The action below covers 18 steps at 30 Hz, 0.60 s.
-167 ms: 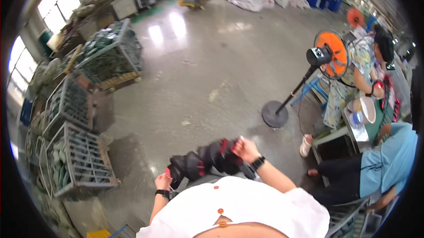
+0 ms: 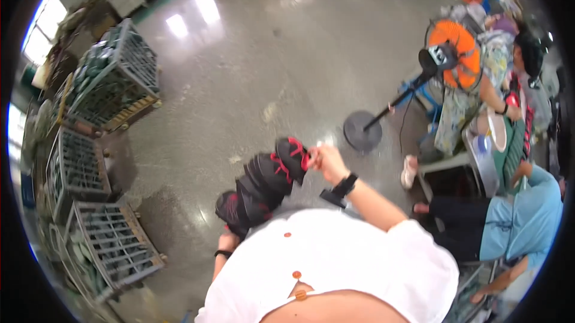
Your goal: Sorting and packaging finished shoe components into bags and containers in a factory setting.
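Observation:
A row of black shoe uppers (image 2: 263, 182) with red trim hangs before my white shirt, nested one against another. At its far right end, the fingers of my right hand (image 2: 329, 164) pinch a red edge. My left hand (image 2: 227, 241) grips the near left end, its fingers partly hidden by the bundle and the shirt. The row slants from low at the left to higher at the right, held above the grey floor.
A fan with an orange guard (image 2: 453, 53) stands on a round base (image 2: 362, 131) ahead right. Wheeled cages (image 2: 120, 242) of green pieces line the left. At right, a person in blue (image 2: 521, 212) and another in a patterned garment (image 2: 455, 125) are beside a worktable.
The shoe uppers have swung up and forward at the right end, raised with my right hand. The whole view has shifted, bringing the cages and fan to new places.

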Motion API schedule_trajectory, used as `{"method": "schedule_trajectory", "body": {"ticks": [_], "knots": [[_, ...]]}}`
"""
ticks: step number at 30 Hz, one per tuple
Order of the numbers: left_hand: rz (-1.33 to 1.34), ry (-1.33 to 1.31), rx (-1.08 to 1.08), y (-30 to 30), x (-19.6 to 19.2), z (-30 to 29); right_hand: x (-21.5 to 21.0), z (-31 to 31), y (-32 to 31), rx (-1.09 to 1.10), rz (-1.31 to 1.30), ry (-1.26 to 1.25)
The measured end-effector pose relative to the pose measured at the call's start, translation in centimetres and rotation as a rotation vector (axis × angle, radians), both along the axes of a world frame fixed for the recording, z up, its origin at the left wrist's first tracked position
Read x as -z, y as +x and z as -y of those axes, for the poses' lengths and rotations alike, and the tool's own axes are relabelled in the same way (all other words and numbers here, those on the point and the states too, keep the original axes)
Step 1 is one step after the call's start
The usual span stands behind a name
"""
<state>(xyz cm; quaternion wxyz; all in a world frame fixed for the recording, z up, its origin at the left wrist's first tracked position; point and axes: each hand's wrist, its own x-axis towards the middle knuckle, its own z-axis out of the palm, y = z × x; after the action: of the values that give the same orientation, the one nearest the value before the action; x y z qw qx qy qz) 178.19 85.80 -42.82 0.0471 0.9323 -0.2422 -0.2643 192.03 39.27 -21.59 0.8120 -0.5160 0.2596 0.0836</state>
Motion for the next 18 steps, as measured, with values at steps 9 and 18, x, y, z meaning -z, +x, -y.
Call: {"method": "schedule_trajectory", "body": {"ticks": [9,18], "knots": [[-0.761,-0.398,-0.707,36.8,-13.0,19.3,0.8,13.0,13.9,0.249,-0.336,0.294],[-0.754,-0.367,-0.383,68.7,-12.9,42.6,3.6,29.5,31.7,0.191,0.005,0.204]]}}
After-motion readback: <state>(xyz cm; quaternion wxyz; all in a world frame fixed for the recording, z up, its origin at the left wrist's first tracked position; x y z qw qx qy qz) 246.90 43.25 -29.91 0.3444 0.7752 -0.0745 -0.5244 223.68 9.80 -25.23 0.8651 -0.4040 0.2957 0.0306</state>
